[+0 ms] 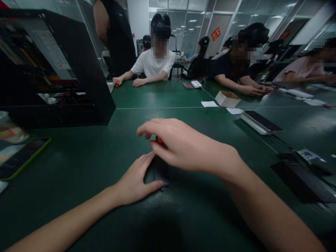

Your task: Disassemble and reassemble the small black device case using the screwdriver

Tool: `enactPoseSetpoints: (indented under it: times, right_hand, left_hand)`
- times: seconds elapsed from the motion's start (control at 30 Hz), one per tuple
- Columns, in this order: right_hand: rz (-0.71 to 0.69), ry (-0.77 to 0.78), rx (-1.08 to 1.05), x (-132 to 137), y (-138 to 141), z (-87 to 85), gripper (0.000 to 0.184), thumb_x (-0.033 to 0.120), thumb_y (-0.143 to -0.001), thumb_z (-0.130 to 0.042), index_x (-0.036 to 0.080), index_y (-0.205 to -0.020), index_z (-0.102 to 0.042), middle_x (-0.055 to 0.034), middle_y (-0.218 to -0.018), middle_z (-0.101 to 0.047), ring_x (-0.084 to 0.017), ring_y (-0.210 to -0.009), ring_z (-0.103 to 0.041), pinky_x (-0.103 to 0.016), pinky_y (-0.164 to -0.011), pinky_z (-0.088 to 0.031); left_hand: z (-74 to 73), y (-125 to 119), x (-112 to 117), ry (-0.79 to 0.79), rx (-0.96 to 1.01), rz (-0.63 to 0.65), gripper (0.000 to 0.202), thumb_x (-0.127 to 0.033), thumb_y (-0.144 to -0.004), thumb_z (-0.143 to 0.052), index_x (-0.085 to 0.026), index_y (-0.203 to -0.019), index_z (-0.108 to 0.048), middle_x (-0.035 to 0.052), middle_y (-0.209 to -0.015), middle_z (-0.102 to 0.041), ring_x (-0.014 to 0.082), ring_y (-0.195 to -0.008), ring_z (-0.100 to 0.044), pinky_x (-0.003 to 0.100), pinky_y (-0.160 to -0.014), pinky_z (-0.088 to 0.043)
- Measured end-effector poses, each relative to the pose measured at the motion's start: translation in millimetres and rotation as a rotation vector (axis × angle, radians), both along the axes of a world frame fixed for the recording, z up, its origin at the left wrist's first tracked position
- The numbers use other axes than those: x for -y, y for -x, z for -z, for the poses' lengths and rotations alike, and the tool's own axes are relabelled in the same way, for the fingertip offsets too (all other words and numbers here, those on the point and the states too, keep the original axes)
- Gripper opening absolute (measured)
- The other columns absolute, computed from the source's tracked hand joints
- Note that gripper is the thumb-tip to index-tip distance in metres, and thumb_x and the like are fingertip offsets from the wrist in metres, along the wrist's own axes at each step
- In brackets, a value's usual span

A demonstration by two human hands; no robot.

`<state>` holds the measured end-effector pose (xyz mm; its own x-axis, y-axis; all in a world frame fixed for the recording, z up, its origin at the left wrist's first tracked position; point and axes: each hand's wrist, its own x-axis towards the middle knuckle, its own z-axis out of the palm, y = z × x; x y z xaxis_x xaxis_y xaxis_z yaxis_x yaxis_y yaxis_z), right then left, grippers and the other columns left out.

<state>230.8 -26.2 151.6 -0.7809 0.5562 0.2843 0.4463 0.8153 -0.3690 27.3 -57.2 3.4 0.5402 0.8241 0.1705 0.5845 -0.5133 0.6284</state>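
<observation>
A small dark object (161,170) lies on the green table in front of me, too dim to identify. My left hand (133,180) rests on the table around its left side, thumb at the near end and fingers at the far end. Just above it is my right hand (181,143), with bent fingers and the thumb below them. Between thumb and fingers shows a piece of an orange-and-black handle (159,139); the rest of it is hidden by the hand. A small shiny bit (162,188) sits by my left thumb.
An open black computer case (86,70) stands at the left, near a phone with a green edge (26,157) and a plastic cup (12,129). To the right are an open box (227,99), a white device (258,122) and a dark flat panel (301,180). Several people sit across the table.
</observation>
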Motion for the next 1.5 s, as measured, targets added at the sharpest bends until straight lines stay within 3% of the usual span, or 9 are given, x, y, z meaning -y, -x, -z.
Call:
enactPoseSetpoints:
  times: [0.07,0.13,0.23,0.3,0.43,0.57,0.7,1.5]
  right_hand:
    - [-0.078,0.039,-0.007,2,-1,-0.2,0.048,0.001,-0.091,-0.049,0.015,-0.136,-0.054,-0.0106,-0.126,-0.064,-0.018,-0.107,-0.061,-0.030,-0.088,-0.045]
    - [-0.101,0.032,0.027,4,-2,-1.2,0.044,0.003,-0.090,-0.053,0.016,-0.132,-0.056,-0.0100,-0.125,-0.063,-0.018,-0.104,-0.061,-0.029,-0.085,-0.046]
    - [0.025,-0.053,0.091,7,-1,-2.3,0.020,0.023,-0.098,-0.060,0.016,-0.116,-0.062,-0.0080,-0.106,-0.069,-0.020,-0.092,-0.062,-0.030,-0.076,-0.042]
    - [0.138,-0.104,0.147,7,1,-2.4,0.022,0.033,-0.099,-0.061,0.016,-0.113,-0.063,-0.0072,-0.095,-0.070,-0.020,-0.083,-0.062,-0.029,-0.068,-0.037]
    - [0.292,-0.205,0.224,6,-1,-4.1,0.020,0.030,-0.098,-0.061,0.015,-0.110,-0.066,-0.0074,-0.086,-0.069,-0.018,-0.071,-0.059,-0.029,-0.059,-0.028]
    - [0.207,-0.156,0.232,6,-14,-11.7,0.016,0.031,-0.096,-0.061,0.018,-0.093,-0.069,-0.0032,-0.077,-0.066,-0.014,-0.063,-0.052,-0.028,-0.057,-0.027]
    - [0.193,-0.126,0.275,9,-25,-18.8,0.018,0.034,-0.094,-0.064,0.019,-0.087,-0.071,-0.0005,-0.070,-0.063,-0.012,-0.059,-0.048,-0.027,-0.057,-0.027]
    - [0.181,-0.113,0.311,7,-26,-18.3,0.020,0.035,-0.094,-0.062,0.018,-0.090,-0.072,-0.0025,-0.072,-0.065,-0.013,-0.061,-0.051,-0.027,-0.058,-0.028]
  left_hand:
    - [-1.3,0,0,0.008,0.012,0.001,0.081,-0.057,-0.091,-0.068,-0.019,-0.155,-0.038,0.0171,-0.152,-0.052,0.0388,-0.137,-0.051,0.057,-0.117,-0.041]
    - [-2.0,0,0,0.012,0.012,-0.004,0.077,-0.057,-0.090,-0.068,-0.020,-0.153,-0.041,0.0161,-0.150,-0.054,0.0386,-0.135,-0.053,0.057,-0.116,-0.042]
    - [-0.6,0,0,0.016,0.003,0.004,0.075,-0.057,-0.091,-0.068,-0.021,-0.151,-0.043,0.0148,-0.149,-0.056,0.0383,-0.135,-0.053,0.057,-0.116,-0.042]
    - [1.4,1,-1,0.014,-0.002,0.008,0.079,-0.059,-0.091,-0.068,-0.021,-0.154,-0.040,0.0163,-0.152,-0.053,0.0388,-0.140,-0.049,0.058,-0.118,-0.040]
    - [4.6,3,-2,0.015,-0.033,-0.005,0.086,-0.063,-0.090,-0.067,-0.019,-0.157,-0.035,0.0191,-0.158,-0.045,0.0394,-0.144,-0.044,0.060,-0.120,-0.036]
    - [3.6,6,0,0.013,-0.062,0.008,0.087,-0.063,-0.091,-0.066,-0.021,-0.159,-0.032,0.0176,-0.157,-0.046,0.0386,-0.143,-0.045,0.059,-0.119,-0.038]
    - [2.8,7,1,0.005,-0.074,0.015,0.089,-0.064,-0.092,-0.064,-0.020,-0.160,-0.029,0.0179,-0.159,-0.043,0.0381,-0.144,-0.043,0.058,-0.120,-0.037]
    - [2.2,6,1,0.017,-0.085,0.011,0.088,-0.061,-0.091,-0.067,-0.021,-0.160,-0.029,0.0171,-0.159,-0.044,0.0381,-0.144,-0.043,0.058,-0.120,-0.037]
